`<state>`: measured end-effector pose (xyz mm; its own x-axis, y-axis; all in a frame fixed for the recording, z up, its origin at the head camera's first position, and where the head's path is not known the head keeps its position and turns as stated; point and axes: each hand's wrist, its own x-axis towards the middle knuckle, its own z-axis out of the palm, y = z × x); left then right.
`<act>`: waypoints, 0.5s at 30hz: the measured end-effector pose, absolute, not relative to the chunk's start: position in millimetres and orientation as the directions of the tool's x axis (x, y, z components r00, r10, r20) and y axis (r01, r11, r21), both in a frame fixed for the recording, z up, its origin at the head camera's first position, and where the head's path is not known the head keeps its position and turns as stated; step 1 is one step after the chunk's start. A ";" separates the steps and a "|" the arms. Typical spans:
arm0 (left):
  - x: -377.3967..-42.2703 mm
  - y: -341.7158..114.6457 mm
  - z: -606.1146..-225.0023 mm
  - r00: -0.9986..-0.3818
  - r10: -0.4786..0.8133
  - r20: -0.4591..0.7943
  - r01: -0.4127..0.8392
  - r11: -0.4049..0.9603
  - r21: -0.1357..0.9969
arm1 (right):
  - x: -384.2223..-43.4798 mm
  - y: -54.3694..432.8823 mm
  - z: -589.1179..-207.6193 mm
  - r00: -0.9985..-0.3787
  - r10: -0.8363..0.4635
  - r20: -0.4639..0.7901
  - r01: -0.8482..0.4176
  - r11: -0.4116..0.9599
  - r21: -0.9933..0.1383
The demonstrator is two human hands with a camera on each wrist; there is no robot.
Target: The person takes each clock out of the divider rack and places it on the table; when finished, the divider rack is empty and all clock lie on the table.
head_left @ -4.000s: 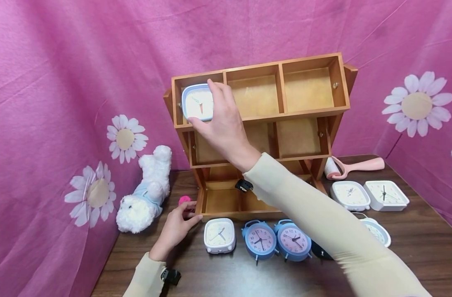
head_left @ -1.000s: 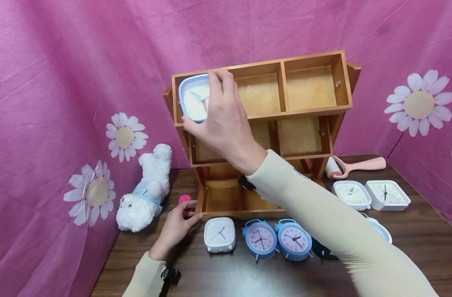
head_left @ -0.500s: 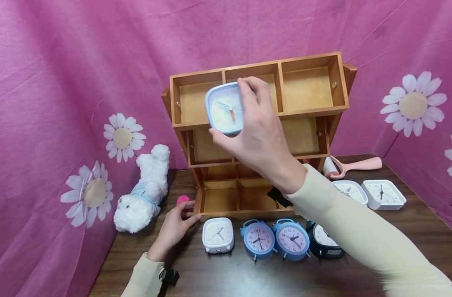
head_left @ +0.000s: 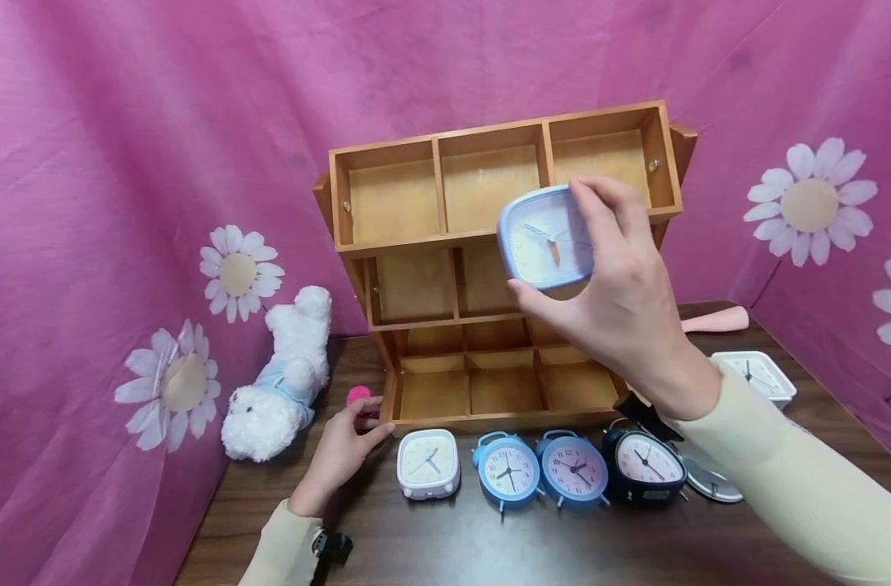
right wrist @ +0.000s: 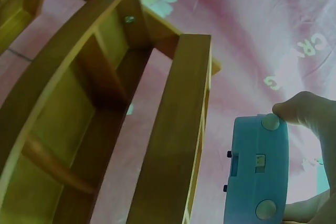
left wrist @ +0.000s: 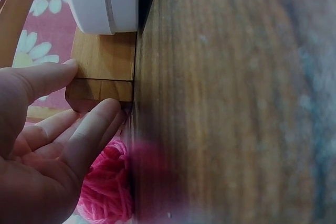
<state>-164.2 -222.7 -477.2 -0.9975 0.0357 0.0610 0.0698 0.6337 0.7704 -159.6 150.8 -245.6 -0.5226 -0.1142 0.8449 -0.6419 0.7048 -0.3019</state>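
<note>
My right hand (head_left: 628,301) grips a light-blue square alarm clock (head_left: 548,236) between thumb and fingers, face toward me. It is held in front of the right half of the tiered wooden shelf (head_left: 445,422), overlapping the top and middle tiers. The right wrist view shows the underside of the same blue clock (right wrist: 257,169), with two round feet, beside the shelf tiers. At the shelf's lower left corner, my left hand (head_left: 342,448) holds the wood. Its thumb rests on the front face of the corner (left wrist: 102,59) and its fingers lie along the end, in the left wrist view.
In front of the shelf stand a white clock (head_left: 428,464), two blue clocks (head_left: 508,468) and a dark clock (head_left: 646,468). Right: another white clock (head_left: 760,374), a pink handle (head_left: 719,320). Left: a white plush dog (head_left: 284,382), a pink yarn ball (head_left: 358,394).
The right hand has taken the blue clock out of the top left compartment and carried it right and slightly down. The left hand stays at the shelf's corner.
</note>
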 end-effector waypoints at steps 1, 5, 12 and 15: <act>-164.1 -223.2 -477.1 -0.997 0.033 0.064 0.070 0.636 0.769 | -158.7 153.8 -246.5 -0.521 -0.116 0.845 -0.639 0.710 -0.296; -163.1 -225.0 -477.1 -0.997 0.032 0.069 0.073 0.636 0.768 | -153.8 165.8 -250.7 -0.537 -0.125 0.834 -0.623 0.726 -0.291; -163.1 -225.1 -477.6 -0.996 0.035 0.080 0.084 0.633 0.770 | -142.1 189.9 -268.6 -0.557 -0.107 0.823 -0.585 0.754 -0.298; -164.2 -225.0 -478.6 -0.996 0.038 0.084 0.088 0.637 0.766 | -137.2 200.4 -277.7 -0.581 -0.101 0.808 -0.554 0.776 -0.302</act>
